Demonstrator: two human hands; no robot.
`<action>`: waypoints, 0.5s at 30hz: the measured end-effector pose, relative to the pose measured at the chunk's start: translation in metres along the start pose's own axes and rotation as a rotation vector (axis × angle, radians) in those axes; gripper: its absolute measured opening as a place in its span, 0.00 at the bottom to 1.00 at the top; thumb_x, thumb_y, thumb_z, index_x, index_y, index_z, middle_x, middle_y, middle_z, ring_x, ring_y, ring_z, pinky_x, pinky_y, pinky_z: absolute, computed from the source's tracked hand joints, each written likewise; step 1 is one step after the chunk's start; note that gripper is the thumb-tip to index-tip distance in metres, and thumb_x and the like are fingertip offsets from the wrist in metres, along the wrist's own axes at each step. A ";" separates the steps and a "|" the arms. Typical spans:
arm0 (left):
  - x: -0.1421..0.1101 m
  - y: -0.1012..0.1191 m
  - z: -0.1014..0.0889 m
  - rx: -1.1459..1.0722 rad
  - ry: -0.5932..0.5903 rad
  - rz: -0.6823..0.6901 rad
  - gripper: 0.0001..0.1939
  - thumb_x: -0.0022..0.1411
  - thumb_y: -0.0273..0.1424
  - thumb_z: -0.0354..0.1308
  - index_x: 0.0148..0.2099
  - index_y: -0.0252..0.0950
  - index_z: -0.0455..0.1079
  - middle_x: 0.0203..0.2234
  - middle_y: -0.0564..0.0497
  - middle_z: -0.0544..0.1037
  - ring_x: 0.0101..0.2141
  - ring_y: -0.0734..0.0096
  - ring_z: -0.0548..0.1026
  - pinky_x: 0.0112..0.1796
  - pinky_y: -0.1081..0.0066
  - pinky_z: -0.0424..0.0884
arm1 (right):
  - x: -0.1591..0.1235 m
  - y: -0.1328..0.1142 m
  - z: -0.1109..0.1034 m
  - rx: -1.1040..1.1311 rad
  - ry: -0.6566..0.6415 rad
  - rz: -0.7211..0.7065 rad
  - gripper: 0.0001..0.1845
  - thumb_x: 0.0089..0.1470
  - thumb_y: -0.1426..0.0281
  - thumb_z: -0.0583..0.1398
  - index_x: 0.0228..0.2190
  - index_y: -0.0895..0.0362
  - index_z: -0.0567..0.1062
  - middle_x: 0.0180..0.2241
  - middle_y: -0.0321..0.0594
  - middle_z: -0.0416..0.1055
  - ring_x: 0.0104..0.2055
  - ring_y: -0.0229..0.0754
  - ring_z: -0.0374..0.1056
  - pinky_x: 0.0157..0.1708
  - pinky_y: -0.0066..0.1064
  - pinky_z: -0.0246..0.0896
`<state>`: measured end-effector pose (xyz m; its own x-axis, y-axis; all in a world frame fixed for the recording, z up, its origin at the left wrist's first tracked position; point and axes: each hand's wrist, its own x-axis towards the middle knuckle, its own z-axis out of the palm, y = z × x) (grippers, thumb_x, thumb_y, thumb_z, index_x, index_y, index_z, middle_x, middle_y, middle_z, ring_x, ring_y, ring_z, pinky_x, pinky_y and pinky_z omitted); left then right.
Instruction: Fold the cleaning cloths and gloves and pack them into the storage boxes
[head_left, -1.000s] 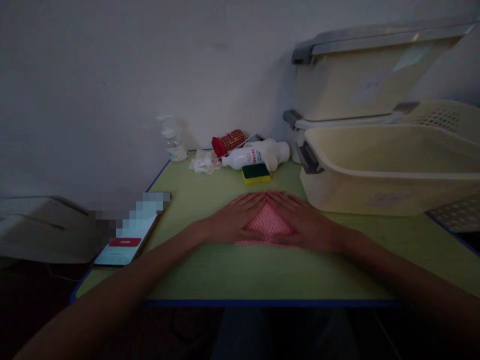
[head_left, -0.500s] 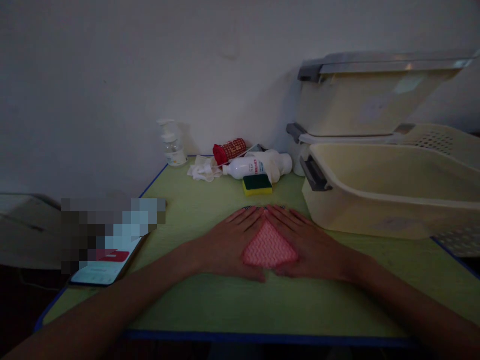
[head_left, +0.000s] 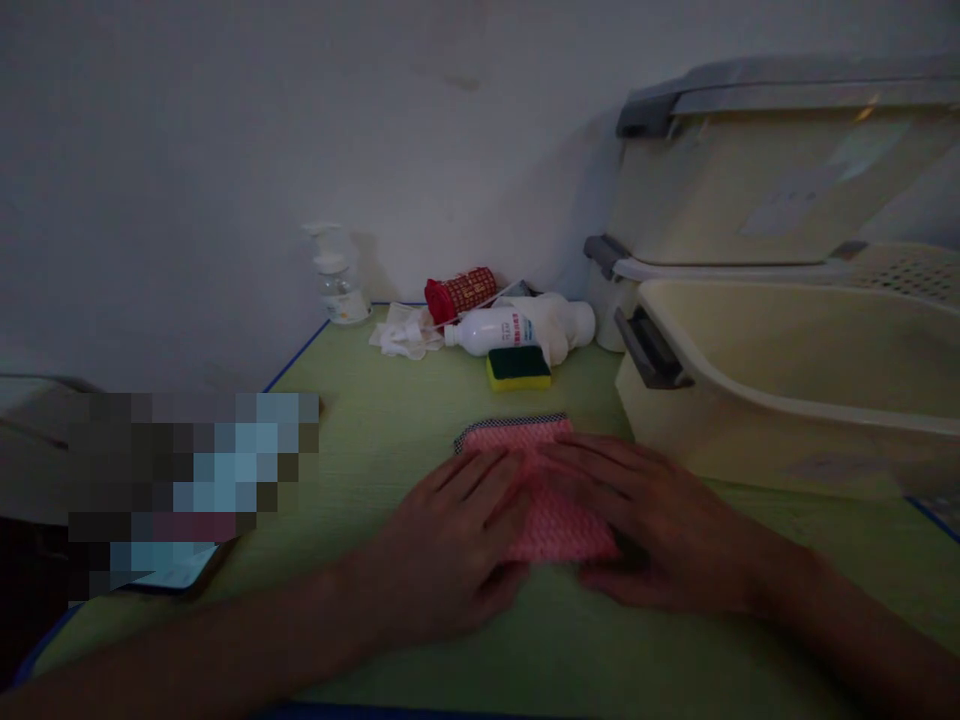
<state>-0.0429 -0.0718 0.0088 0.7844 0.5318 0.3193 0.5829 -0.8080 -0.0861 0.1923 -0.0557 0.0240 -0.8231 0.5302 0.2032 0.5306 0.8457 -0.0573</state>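
A pink knitted cloth [head_left: 538, 470] with a dark checked far edge lies on the green table [head_left: 375, 420]. My left hand [head_left: 450, 540] rests on its near left part, fingers stretched out and flat. My right hand [head_left: 645, 520] lies flat over its right side, fingers pointing left and slightly spread. Both hands press on the cloth; neither grips it.
A cream plastic tub [head_left: 795, 390] with a grey handle stands at the right, another lidded tub [head_left: 772, 180] behind it. At the back lie a yellow-green sponge [head_left: 517, 368], a white bottle [head_left: 495, 330], a red roll [head_left: 459, 292], white tissue [head_left: 401, 332] and a pump bottle [head_left: 334, 285]. A phone [head_left: 172, 575] lies left.
Both hands have slid back toward me along the cloth, uncovering its far edge. The fingertips no longer meet in a point. The camera has tilted and moved closer.
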 end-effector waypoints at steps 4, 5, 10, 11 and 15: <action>-0.003 0.010 -0.003 0.044 0.080 -0.007 0.15 0.61 0.32 0.47 0.46 0.29 0.66 0.44 0.40 0.75 0.45 0.58 0.73 0.42 0.62 0.72 | 0.002 -0.006 -0.004 0.021 0.000 0.014 0.23 0.49 0.62 0.60 0.46 0.60 0.71 0.48 0.49 0.70 0.50 0.49 0.65 0.48 0.42 0.61; -0.003 0.011 -0.003 0.035 0.069 -0.029 0.14 0.61 0.31 0.48 0.45 0.30 0.67 0.42 0.40 0.75 0.43 0.58 0.73 0.40 0.62 0.73 | 0.002 -0.007 -0.004 0.034 -0.004 0.027 0.21 0.49 0.64 0.60 0.44 0.60 0.72 0.46 0.48 0.71 0.48 0.48 0.66 0.47 0.41 0.62; 0.000 0.009 -0.006 -0.049 -0.033 -0.094 0.10 0.57 0.27 0.50 0.42 0.33 0.67 0.41 0.43 0.75 0.41 0.59 0.74 0.36 0.62 0.75 | 0.003 -0.009 -0.006 0.076 -0.027 0.071 0.18 0.47 0.72 0.58 0.43 0.58 0.72 0.45 0.46 0.71 0.47 0.47 0.65 0.46 0.40 0.62; 0.000 0.008 -0.006 -0.065 -0.042 -0.099 0.10 0.56 0.26 0.50 0.42 0.33 0.67 0.41 0.43 0.75 0.40 0.60 0.74 0.36 0.62 0.75 | 0.003 -0.009 -0.006 0.080 -0.032 0.072 0.19 0.46 0.73 0.57 0.43 0.58 0.72 0.45 0.46 0.71 0.47 0.47 0.65 0.46 0.41 0.61; 0.000 0.005 -0.008 -0.128 -0.094 -0.128 0.14 0.50 0.22 0.50 0.41 0.34 0.66 0.43 0.44 0.73 0.41 0.61 0.73 0.38 0.63 0.75 | 0.002 -0.009 -0.006 0.075 -0.020 0.065 0.22 0.44 0.77 0.55 0.44 0.59 0.71 0.46 0.46 0.71 0.48 0.47 0.65 0.47 0.41 0.61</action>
<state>-0.0414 -0.0783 0.0161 0.7256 0.6485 0.2301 0.6520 -0.7549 0.0716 0.1867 -0.0625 0.0305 -0.7917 0.5846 0.1774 0.5669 0.8112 -0.1431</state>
